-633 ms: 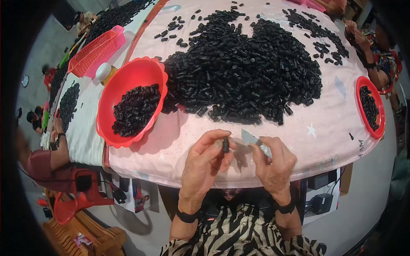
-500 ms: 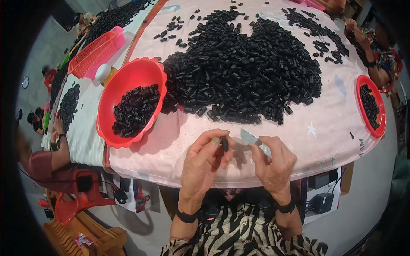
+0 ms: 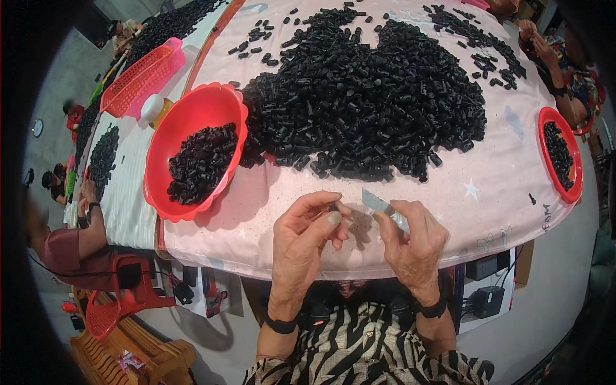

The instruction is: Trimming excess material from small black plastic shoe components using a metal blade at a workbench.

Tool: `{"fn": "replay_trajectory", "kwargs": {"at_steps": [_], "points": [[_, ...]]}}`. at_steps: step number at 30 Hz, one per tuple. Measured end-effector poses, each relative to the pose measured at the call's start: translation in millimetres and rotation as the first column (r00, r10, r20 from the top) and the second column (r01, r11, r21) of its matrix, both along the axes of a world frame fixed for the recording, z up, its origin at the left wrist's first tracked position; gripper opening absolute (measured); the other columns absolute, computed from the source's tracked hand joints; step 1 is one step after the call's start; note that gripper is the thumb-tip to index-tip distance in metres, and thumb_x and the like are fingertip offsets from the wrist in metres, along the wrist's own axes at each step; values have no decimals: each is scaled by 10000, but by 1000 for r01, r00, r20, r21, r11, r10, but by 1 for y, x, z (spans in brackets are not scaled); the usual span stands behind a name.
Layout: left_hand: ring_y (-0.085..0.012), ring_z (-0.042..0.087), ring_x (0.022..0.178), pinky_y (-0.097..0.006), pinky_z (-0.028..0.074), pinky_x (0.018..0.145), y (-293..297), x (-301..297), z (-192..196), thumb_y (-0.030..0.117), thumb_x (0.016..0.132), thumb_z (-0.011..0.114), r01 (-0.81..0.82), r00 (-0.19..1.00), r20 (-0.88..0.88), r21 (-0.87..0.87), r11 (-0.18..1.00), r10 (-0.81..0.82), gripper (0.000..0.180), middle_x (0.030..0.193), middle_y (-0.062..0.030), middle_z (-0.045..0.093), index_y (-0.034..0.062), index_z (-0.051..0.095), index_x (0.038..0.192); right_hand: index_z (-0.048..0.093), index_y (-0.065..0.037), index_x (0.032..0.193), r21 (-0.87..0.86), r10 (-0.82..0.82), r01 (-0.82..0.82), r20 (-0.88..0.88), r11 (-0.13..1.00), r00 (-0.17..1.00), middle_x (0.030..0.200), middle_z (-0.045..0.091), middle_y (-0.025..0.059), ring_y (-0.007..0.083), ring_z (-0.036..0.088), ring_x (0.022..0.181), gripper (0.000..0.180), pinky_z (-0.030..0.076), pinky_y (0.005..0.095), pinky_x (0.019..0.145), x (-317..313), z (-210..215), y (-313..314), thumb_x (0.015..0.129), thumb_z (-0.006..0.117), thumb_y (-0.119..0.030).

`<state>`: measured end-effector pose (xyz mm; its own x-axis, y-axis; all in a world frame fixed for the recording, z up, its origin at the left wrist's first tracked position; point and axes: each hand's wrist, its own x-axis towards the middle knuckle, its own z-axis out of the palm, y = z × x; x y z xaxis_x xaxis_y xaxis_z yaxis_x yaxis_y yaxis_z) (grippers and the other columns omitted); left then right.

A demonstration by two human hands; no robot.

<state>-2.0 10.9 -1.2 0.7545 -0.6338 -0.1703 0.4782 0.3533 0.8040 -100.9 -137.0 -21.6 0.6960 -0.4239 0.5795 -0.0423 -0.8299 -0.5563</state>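
Over cloth (image 3: pixel 452 183), left hand (image 3: pixel 299 240) pinches one black part (image 3: pixel 333 206) — seemingly; right hand (image 3: pixel 414 249), one blade (image 3: pixel 373 201).

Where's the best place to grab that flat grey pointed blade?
Pinch the flat grey metal-looking blade by its rear end, probably from the right: flat faces suit a pinch, and its free tip points left, away from the person. The right-hand grip holds that rear end.

At six o'clock, the person wears a top (image 3: pixel 359 346) with wavy zebra stripes, black on cream. Its sleeves (image 3: pixel 461 367) carry the same stripes. A black band (image 3: pixel 281 326) goes around the left wrist, a similar band (image 3: pixel 434 309) around the right.
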Motion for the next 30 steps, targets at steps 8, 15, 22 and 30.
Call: {"fn": "replay_trajectory", "kwargs": {"at_steps": [8, 15, 22, 30], "points": [[-146, 602, 764, -247, 484, 671, 0, -1, -2, -30, 853, 614, -18, 999, 45, 0, 1000, 18, 348, 1011, -120, 640, -37, 553, 1195, 569, -13, 935, -8, -2, 2, -5, 1000, 1000, 670, 547, 80, 217, 544, 522, 251, 395, 335, 448, -1, -1, 0, 769, 749, -68], [-166, 622, 786, -248, 497, 677, 0, -2, 0, -26, 834, 621, -23, 999, 23, 47, 999, 22, 334, 1013, -134, 641, -34, 573, 1164, 572, -11, 930, -6, 2, -1, 11, 1000, 1000, 673, 553, 86, 219, 550, 527, 248, 400, 337, 454, 0, -1, -1, 765, 747, -68], [-171, 620, 764, -245, 496, 637, -1, -3, -5, 2, 856, 622, -78, 997, 15, 14, 997, 78, 275, 970, -137, 643, -21, 596, 1129, 580, -9, 914, -4, 0, 0, 0, 1000, 1000, 677, 557, 84, 215, 551, 527, 238, 399, 335, 453, -1, 0, 0, 761, 751, -71], [-158, 596, 674, -248, 468, 574, 5, 0, -8, 128, 949, 572, -56, 998, -43, -21, 998, 55, 238, 937, -142, 649, -27, 609, 1126, 582, -10, 917, -17, -8, 9, 19, 1000, 1000, 674, 554, 79, 203, 551, 523, 237, 398, 324, 444, 1, -1, 0, 765, 752, -76]]}}
